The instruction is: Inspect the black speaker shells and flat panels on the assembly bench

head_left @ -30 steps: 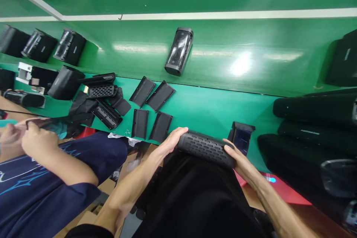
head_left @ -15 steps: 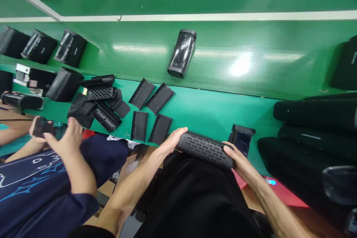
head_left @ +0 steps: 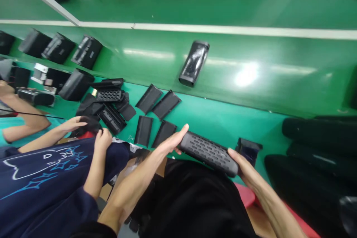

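Slotted black piece (head_left: 209, 153): held up over the near edge of the bench (head_left: 214, 121), right in front of the wearer's dark clothes. It's tilted, left end higher in view, with rows of oblong slots facing the camera.
Left hand (head_left: 176, 140): wrapped on the left end of that piece, thumb up along the edge, some fingertips peeking out underneath. So it's gripping, not spread.
Right hand (head_left: 242, 164): pinching the other end, thumb on top at the corner. Can't tell what the rest of its fingers are up to, they're hidden.
Flat black panels (head_left: 166, 104): four of them lying on the bench just left of the slotted piece, two behind and two in front. The left arm partly covers the closest one.
Dark tray-like part (head_left: 249, 151): sits on the bench just past the right hand, too blurry to say more.
Shiny black unit (head_left: 194, 63): lying at a slant on the glossy green surface (head_left: 156, 68) beyond the bench.
Messy pile (head_left: 110, 95): black covers and a perforated piece heaped farther left.
Co-worker (head_left: 52, 178): navy shirt with a white and blue print, holding something dark.
Right side: big dark bundles (head_left: 309, 154), stacked up.
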`<state>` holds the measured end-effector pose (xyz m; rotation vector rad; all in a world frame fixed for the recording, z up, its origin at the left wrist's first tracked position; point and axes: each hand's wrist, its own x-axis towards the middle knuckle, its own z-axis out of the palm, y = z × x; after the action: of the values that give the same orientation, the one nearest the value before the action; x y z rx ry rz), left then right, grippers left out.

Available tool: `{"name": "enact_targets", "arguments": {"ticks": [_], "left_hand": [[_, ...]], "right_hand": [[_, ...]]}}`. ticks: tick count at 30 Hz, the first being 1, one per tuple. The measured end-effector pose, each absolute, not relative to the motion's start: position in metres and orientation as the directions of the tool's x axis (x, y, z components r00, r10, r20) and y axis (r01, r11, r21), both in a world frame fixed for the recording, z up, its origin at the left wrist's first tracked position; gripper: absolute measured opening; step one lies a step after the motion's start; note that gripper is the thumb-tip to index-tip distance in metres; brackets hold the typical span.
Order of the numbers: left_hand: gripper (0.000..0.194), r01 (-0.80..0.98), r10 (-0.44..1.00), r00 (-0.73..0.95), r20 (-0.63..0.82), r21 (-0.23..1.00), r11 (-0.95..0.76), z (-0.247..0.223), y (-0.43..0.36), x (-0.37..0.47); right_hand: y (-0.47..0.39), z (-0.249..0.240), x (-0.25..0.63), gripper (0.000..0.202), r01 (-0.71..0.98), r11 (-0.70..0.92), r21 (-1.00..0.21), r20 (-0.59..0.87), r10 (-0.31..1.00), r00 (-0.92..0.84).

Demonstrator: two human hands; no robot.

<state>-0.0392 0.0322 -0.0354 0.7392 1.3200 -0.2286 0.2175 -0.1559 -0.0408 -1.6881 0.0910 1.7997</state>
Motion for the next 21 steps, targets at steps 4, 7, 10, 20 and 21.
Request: {"name": "enact_targets", "arguments": {"ticks": [4, 7, 10, 20, 21], "left_hand": [[0.061, 0.559, 0.523, 0.244, -0.817, 0.559, 0.612, -0.030, 0.061, -0.043], [0.029, 0.705, 0.844, 0.105, -0.525, 0.639, 0.310, -0.023, 0.102, -0.056], [0.020, 0.878, 0.956, 0.095, -0.277, 0.475, 0.050, -0.018, 0.144, -0.067], [0.017, 0.933, 0.883, 0.282, -0.374, 0.323, -0.161, -0.062, 0.215, -0.035], [0.014, 0.929, 0.878, 0.292, -0.380, 0.330, -0.166, -0.063, 0.217, -0.034]], "right_hand": [[-0.138, -0.056, 0.239, 0.046, -0.640, -0.698, -0.321, -0.943, 0.296, 0.150], [-0.086, -0.057, 0.269, 0.033, -0.714, -0.498, -0.492, -0.867, 0.358, 0.347], [-0.017, -0.048, 0.302, 0.022, -0.748, -0.317, -0.583, -0.805, 0.345, 0.482], [0.056, -0.071, 0.367, 0.049, -0.634, -0.489, -0.600, -0.799, 0.319, 0.510], [0.055, -0.073, 0.367, 0.050, -0.627, -0.482, -0.612, -0.790, 0.328, 0.518]]}}
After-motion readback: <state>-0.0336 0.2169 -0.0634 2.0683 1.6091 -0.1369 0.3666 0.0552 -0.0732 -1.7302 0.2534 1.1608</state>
